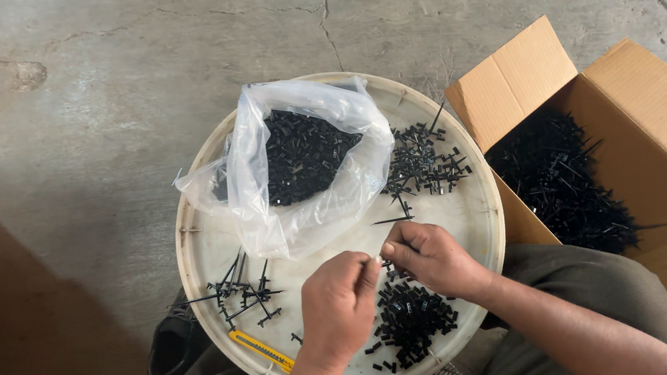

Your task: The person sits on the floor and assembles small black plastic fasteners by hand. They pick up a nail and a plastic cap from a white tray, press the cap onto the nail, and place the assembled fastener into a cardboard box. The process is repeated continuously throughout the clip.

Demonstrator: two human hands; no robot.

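We curl our left hand [337, 297], fingers pinched narrow; our right hand [429, 257] meets it fingertip to fingertip over the round tray [473, 221]. Whatever small black part they pinch is hidden. Loose black clips [411, 322] lie just below the grip.

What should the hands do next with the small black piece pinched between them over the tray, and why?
Probably drop the freed piece onto the pile of small black parts just below. The left hand and right hand meet fingertip to fingertip right above that pile on the round white tray, while unseparated sprues lie farther off. What they pinch is too small to make out.
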